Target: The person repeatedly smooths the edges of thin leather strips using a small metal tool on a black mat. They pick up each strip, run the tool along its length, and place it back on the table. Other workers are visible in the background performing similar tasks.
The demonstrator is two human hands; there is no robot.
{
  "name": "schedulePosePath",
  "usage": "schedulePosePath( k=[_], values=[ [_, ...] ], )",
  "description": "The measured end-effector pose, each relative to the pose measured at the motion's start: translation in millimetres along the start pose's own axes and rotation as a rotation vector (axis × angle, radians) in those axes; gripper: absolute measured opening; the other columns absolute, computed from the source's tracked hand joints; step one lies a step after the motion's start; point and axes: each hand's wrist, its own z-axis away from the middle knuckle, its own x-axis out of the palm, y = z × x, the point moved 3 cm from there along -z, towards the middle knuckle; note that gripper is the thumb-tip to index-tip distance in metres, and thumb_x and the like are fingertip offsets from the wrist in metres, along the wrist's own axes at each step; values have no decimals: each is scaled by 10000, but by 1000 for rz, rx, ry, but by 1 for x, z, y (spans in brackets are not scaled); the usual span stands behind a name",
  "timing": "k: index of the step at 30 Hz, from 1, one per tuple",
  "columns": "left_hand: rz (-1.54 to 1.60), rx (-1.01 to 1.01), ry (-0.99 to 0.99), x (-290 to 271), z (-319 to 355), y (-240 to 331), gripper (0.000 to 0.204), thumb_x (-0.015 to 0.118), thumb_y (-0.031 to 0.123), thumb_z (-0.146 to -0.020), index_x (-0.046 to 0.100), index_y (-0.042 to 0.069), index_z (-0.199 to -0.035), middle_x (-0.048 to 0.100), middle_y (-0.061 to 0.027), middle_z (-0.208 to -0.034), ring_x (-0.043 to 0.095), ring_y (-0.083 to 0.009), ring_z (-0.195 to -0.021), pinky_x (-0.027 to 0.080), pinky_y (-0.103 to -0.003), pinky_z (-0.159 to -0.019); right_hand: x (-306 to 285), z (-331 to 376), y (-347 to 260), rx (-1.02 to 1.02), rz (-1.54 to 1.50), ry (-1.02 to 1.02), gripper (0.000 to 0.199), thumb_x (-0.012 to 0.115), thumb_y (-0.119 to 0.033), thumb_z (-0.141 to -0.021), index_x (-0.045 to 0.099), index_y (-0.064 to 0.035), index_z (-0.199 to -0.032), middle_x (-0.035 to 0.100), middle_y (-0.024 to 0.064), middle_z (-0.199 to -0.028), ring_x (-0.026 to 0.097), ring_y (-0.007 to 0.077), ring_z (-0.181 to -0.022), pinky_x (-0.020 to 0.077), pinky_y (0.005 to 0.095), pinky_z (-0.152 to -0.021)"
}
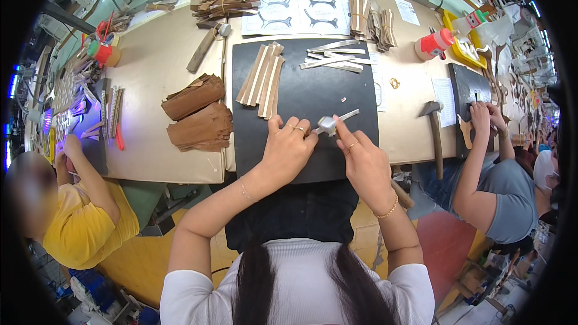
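The black mat (301, 96) under the hands looks matt and smooth, like rubber or plastic, and the beige table (150, 78) around it has a dull, even finish. The tan strips (262, 81) and the brown stacks (198, 114) look like matt leather or card, while the pale strips (334, 57) have a faint sheen. The small tool (327, 124) looks like shiny metal, the hammer (435, 135) has a dull metal head on a wooden handle, and the red bottle (435, 44) is glossy plastic.
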Motion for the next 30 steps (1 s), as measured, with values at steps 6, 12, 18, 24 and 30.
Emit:
schedulePosePath(
  k=[6, 12, 18, 24, 30],
  values=[
    [222, -175, 6, -1, 6, -10, 74, 776, 170, -859, 777, 145, -928, 623, 28, -889, 588, -163, -885, 315, -422, -862, 5, 3, -2, 18, 52, -70, 473, 654, -163, -986, 594, -186, -1455, 590, 79, -795, 631, 280, -627, 515, 401, -569],
    [274, -177, 11, -2, 10, -14, 71, 796, 155, -843, 775, 144, -910, 631, 40, -899, 592, -159, -891, 305, -421, -864, -1, 1, 0, 9, 40, -53, 474, 652, -166, -987, 593, -191, -1456, 587, 80, -796, 629, 279, -621, 512, 403, -562],
    [140, -85, 31, -3, 9, -8, 72, 790, 147, -846, 753, 143, -907, 613, 46, -894, 584, -154, -884, 313, -435, -842, 3, -1, -5, -1, 20, -76, 486, 664, -147, -977, 593, -183, -1457, 604, 74, -804, 624, 272, -615, 505, 391, -555],
    [100, -59, 60, -2, 12, -7, 98, 800, 147, -831, 749, 150, -915, 611, 52, -902, 583, -148, -881, 309, -428, -836, 4, 3, -7, -37, -35, 33, 465, 651, -174, -988, 601, -193, -1450, 577, 68, -775, 631, 259, -601, 509, 386, -543],
    [340, -179, 128, -3, 15, -23, 109, 843, 165, -775, 770, 157, -856, 618, 55, -840, 591, -131, -871, 291, -402, -849, 8, 3, -3, -4, 100, -132, 452, 635, -197, -999, 599, -201, -1450, 563, 69, -764, 644, 261, -606, 520, 386, -543]
  ],
)
